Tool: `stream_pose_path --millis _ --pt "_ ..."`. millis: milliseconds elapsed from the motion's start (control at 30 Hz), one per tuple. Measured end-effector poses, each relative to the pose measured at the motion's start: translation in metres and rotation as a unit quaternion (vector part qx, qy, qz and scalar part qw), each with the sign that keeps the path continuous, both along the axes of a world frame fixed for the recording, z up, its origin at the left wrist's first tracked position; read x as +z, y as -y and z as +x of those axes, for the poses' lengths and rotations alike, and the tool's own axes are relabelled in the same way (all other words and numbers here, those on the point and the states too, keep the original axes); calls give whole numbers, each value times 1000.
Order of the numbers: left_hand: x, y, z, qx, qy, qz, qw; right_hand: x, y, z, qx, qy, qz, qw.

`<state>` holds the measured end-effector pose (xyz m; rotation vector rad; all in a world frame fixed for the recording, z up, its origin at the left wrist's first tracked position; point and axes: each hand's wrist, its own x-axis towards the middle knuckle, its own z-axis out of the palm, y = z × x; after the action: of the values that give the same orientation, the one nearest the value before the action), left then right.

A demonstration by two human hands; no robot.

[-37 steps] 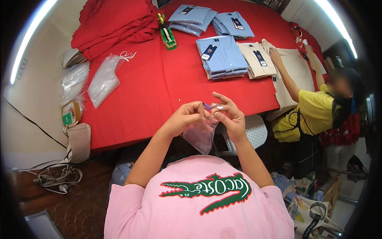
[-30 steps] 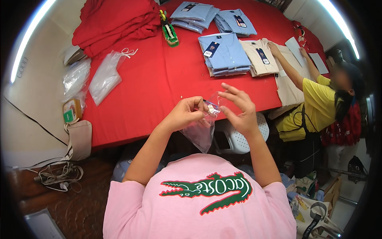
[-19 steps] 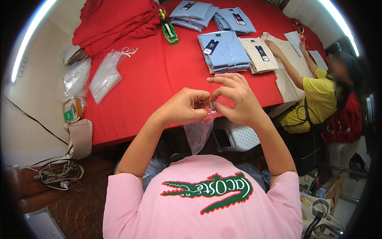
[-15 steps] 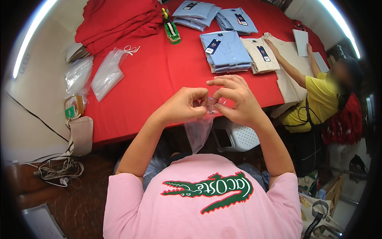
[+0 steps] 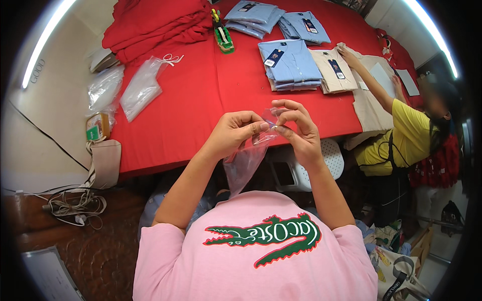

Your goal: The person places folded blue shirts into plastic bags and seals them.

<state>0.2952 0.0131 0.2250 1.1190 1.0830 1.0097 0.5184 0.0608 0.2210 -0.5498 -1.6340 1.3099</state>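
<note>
A clear plastic bag [image 5: 244, 168] hangs from my two hands in front of the table's near edge. My left hand [image 5: 240, 133] pinches its gathered top between thumb and index finger. Close beside it, the thumb and index finger of my right hand [image 5: 303, 133] pinch the same bunched plastic, with the other fingers curled above. The fingertips of both hands nearly meet. A small bluish glint shows on the plastic between them, too small to name. The bag's lower part slants down toward my pink shirt [image 5: 261, 251].
Folded blue shirts [image 5: 290, 65] and a beige one [image 5: 326, 78] lie on the red-covered table [image 5: 191, 105]. Flat clear bags [image 5: 142, 90], a green tape dispenser [image 5: 223, 39] and heaped red cloth [image 5: 150, 27] lie beyond. A white stool [image 5: 331, 159] stands below; a co-worker [image 5: 401, 128] is at right.
My fingertips have come closer together on the plastic, and my right hand has turned more upright. The co-worker's white board has come down onto the beige garment. The whole view has shifted slightly.
</note>
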Motion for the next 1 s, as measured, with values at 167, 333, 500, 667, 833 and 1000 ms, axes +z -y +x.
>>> stream_pose_path --millis 167,333,500,667,833,1000 --pt "3 5 13 27 13 3 1000 -17 7 0 -6 -114 -64 991" --pt "-1 7 23 22 48 8 999 -36 5 4 11 -164 -129 978" --pt "-17 13 32 68 54 45 995 -37 7 4 40 -187 -233 953" --pt "-20 13 24 75 69 -38 994 -33 8 -1 32 -334 -319 886" --pt "-27 13 8 122 80 -40 988 -13 0 22 -166 -51 -62 983" --pt "-14 9 -4 124 59 -20 990 21 27 -8 -223 173 115 953"
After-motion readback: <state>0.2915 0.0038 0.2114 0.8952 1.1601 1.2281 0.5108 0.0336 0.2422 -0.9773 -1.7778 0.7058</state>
